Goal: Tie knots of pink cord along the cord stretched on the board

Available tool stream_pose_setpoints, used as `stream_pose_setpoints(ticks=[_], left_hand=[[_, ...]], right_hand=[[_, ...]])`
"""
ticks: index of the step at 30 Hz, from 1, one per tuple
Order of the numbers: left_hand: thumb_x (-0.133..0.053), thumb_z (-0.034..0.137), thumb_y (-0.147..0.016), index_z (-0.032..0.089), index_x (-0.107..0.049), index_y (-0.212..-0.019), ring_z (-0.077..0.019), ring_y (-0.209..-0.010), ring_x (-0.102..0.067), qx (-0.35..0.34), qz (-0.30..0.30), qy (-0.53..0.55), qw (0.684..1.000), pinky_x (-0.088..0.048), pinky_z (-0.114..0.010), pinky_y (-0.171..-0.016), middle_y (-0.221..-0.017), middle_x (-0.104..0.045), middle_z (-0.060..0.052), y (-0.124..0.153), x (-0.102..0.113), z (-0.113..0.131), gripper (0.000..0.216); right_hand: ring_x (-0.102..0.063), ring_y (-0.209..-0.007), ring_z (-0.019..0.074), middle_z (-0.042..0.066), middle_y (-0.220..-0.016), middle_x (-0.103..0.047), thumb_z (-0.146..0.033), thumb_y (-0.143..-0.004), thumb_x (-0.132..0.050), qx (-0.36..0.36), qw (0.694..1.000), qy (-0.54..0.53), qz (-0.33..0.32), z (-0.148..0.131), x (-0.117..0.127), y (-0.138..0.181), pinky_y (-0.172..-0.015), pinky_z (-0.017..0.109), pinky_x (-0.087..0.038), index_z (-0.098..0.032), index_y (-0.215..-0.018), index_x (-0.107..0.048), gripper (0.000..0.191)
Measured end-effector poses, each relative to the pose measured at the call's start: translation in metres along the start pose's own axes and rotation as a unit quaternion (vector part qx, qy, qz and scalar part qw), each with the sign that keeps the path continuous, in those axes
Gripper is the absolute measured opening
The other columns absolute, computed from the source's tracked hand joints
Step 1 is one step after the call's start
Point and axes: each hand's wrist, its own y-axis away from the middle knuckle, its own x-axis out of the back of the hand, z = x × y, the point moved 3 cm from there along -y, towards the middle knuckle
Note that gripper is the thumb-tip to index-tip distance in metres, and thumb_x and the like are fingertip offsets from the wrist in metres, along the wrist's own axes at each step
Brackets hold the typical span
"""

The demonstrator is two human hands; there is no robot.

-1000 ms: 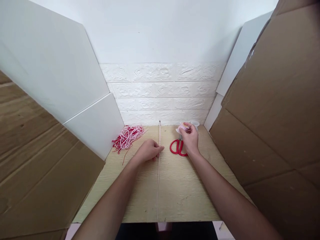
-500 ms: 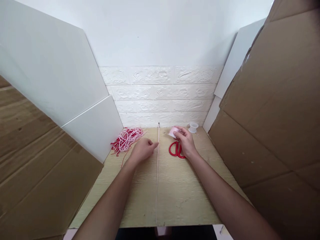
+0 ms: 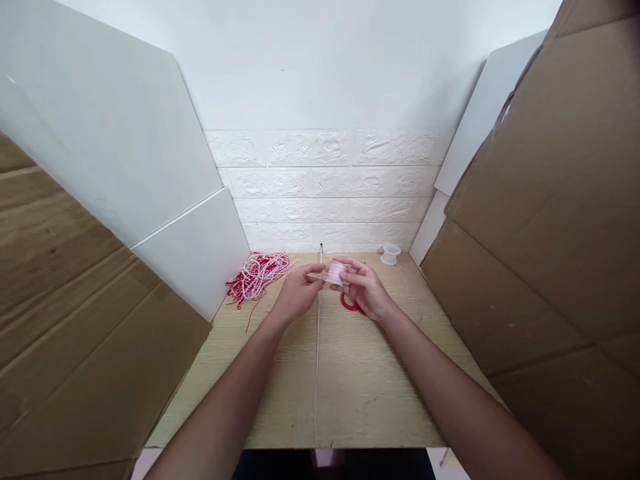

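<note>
My right hand (image 3: pixel 365 288) holds a small spool of pink cord (image 3: pixel 337 272) above the middle of the wooden table (image 3: pixel 350 387). My left hand (image 3: pixel 296 293) is raised beside it, its thumb and forefinger pinched on the loose end of cord coming off the spool. A long thin white cord (image 3: pixel 317 360) lies stretched straight down the table from a pin at the back edge to the front edge. Red scissors (image 3: pixel 350 304) lie on the table, mostly hidden under my right hand.
A heap of cut red and pink cords (image 3: pixel 256 275) lies at the back left. An empty clear spool (image 3: pixel 390 253) stands at the back right. White boards (image 3: pixel 150 193) and brown cardboard (image 3: pixel 550 200) wall in the table on both sides.
My right hand has carried the pink spool from the back right towards the middle. My left hand has lifted off the table and pinched the cord's end at the spool.
</note>
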Motion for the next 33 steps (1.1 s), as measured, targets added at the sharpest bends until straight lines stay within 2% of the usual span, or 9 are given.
stream_pose_setpoints(ticks=[2, 4, 10, 18, 22, 26, 30, 33], left_hand=[[-0.058, 0.021, -0.082, 0.012, -0.069, -0.115, -0.0164, -0.096, -0.068, -0.031, -0.017, 0.023, 0.999, -0.053, -0.028, -0.089, -0.109, -0.071, -0.008, 0.0, -0.002, 0.003, 0.037], [-0.06, 0.025, -0.083, 0.013, -0.071, -0.109, -0.0167, -0.096, -0.068, -0.045, -0.013, 0.027, 0.999, -0.052, -0.028, -0.09, -0.109, -0.071, -0.008, 0.0, -0.002, 0.005, 0.031], [-0.063, 0.032, -0.082, 0.014, -0.074, -0.089, -0.0152, -0.077, -0.066, -0.043, 0.05, -0.04, 0.997, -0.05, -0.026, -0.073, -0.088, -0.073, -0.004, 0.001, 0.004, 0.004, 0.022], [-0.065, 0.033, -0.081, 0.013, -0.071, -0.08, -0.0114, -0.066, -0.059, -0.04, 0.029, -0.03, 0.998, -0.044, -0.023, -0.064, -0.077, -0.069, -0.002, 0.005, 0.005, 0.012, 0.02], [-0.065, 0.034, -0.081, 0.013, -0.07, -0.078, -0.011, -0.065, -0.058, -0.038, 0.036, -0.033, 0.998, -0.043, -0.023, -0.063, -0.076, -0.068, -0.002, 0.005, 0.004, 0.011, 0.022], [-0.065, 0.035, -0.081, 0.014, -0.07, -0.08, -0.0112, -0.065, -0.058, -0.038, 0.044, -0.039, 0.998, -0.044, -0.023, -0.062, -0.076, -0.068, -0.003, 0.003, 0.004, 0.007, 0.022], [-0.067, 0.038, -0.081, 0.015, -0.073, -0.094, -0.01, -0.062, -0.056, -0.032, 0.078, -0.072, 0.994, -0.044, -0.023, -0.059, -0.088, -0.07, -0.004, 0.004, 0.006, 0.008, 0.027], [-0.069, 0.043, -0.081, 0.015, -0.072, -0.106, -0.0104, -0.062, -0.059, -0.013, 0.048, -0.022, 0.999, -0.046, -0.023, -0.055, -0.098, -0.071, -0.007, 0.005, 0.004, 0.009, 0.038]], right_hand=[[-0.067, -0.089, 0.021, 0.005, -0.102, -0.071, -0.025, -0.069, -0.08, -0.008, 1.0, -0.024, 0.0, 0.001, 0.001, 0.0, -0.077, 0.037, -0.058, -0.023, -0.105, -0.071, 0.037], [-0.066, -0.089, 0.0204, 0.005, -0.102, -0.07, -0.022, -0.069, -0.08, -0.011, 0.999, -0.047, -0.001, 0.001, 0.001, -0.001, -0.076, 0.035, -0.059, -0.022, -0.104, -0.071, 0.036], [-0.065, -0.09, 0.0184, 0.005, -0.104, -0.07, -0.016, -0.071, -0.075, -0.013, 0.996, -0.085, 0.004, 0.0, 0.004, -0.002, -0.075, 0.031, -0.059, -0.021, -0.104, -0.07, 0.034], [-0.067, -0.086, 0.017, 0.006, -0.099, -0.072, -0.04, -0.085, -0.068, -0.036, 0.994, -0.091, 0.049, -0.001, 0.005, -0.004, -0.073, 0.029, -0.057, -0.02, -0.094, -0.067, 0.022], [-0.067, -0.085, 0.0168, 0.005, -0.098, -0.072, -0.031, -0.079, -0.074, -0.026, 0.995, -0.079, 0.05, -0.003, 0.005, -0.005, -0.075, 0.029, -0.056, -0.02, -0.092, -0.066, 0.02], [-0.067, -0.084, 0.0172, 0.004, -0.097, -0.072, -0.021, -0.071, -0.077, -0.032, 0.995, -0.079, 0.045, -0.004, 0.007, -0.004, -0.07, 0.028, -0.055, -0.021, -0.105, -0.064, 0.037], [-0.068, -0.084, 0.017, 0.004, -0.095, -0.072, -0.017, -0.069, -0.079, -0.029, 0.995, -0.083, 0.038, -0.004, 0.007, -0.003, -0.07, 0.029, -0.055, -0.022, -0.108, -0.063, 0.043], [-0.068, -0.086, 0.0171, 0.003, -0.097, -0.072, -0.016, -0.067, -0.081, -0.024, 0.996, -0.08, 0.031, -0.004, 0.006, -0.003, -0.072, 0.029, -0.056, -0.022, -0.108, -0.063, 0.045]])
